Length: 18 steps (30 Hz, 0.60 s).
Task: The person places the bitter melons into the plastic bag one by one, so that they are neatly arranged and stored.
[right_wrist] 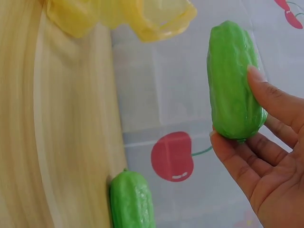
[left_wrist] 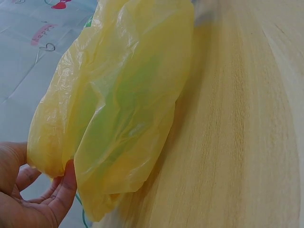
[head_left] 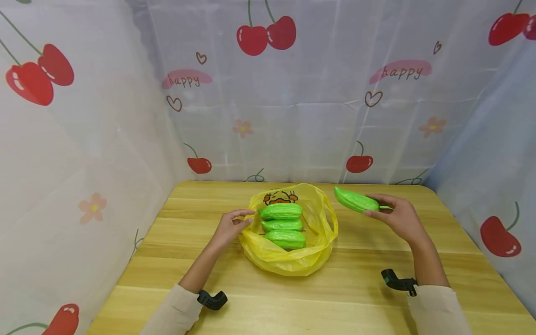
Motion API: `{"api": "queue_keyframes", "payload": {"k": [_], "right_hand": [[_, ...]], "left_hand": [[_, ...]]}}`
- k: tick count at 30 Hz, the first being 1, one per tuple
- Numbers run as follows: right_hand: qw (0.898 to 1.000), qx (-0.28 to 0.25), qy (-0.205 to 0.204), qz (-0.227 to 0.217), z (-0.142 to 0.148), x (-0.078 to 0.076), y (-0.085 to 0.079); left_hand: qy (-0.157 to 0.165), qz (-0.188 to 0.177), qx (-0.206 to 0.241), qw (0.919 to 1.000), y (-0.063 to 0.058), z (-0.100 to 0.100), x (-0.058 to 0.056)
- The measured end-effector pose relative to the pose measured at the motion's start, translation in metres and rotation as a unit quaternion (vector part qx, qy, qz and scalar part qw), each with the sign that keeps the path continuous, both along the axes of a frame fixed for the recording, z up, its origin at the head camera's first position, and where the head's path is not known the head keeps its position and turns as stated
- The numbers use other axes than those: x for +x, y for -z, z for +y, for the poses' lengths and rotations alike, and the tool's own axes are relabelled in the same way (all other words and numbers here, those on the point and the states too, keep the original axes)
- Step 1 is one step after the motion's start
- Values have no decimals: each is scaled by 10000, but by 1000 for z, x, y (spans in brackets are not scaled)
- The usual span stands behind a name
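A yellow plastic bag (head_left: 289, 265) lies wide-mouthed on the table, with three green toy bitter melons (head_left: 284, 239) stacked side by side in it. At its left rim my left hand (head_left: 232, 225) holds the edge between thumb and fingers; the left wrist view shows the film (left_wrist: 128, 104) bulging above them, green showing through. To the right of the bag, my right hand (head_left: 399, 216) grips another bitter melon (head_left: 356, 200) by its stem end, raised over the table with its tapered tip toward the bag. Its thumb lies along the side in the right wrist view.
One more bitter melon (right_wrist: 132, 199) lies on the table in the right wrist view, hidden behind the right hand from the head. A cherry-print sheet (head_left: 293, 116) hangs behind and at both sides of the wooden table (head_left: 268, 302).
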State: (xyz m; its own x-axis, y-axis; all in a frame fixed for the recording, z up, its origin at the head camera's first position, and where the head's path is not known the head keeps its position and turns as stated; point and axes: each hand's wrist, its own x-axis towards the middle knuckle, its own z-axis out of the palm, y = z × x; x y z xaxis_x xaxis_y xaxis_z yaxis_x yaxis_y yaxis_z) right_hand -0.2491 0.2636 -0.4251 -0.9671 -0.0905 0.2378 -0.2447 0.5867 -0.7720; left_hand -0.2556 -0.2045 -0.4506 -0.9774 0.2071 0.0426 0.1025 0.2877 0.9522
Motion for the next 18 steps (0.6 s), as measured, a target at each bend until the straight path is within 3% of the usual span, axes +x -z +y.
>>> {"api": "queue_keyframes", "payload": {"k": [15, 18], "right_hand": [[9975, -457, -530, 5, -29, 4, -8], [9970, -503, -588, 25, -33, 4, -7]], "left_hand": [[-178, 111, 89, 9997, 11, 2, -4], [-141, 57, 84, 9998, 8, 2, -3]]}}
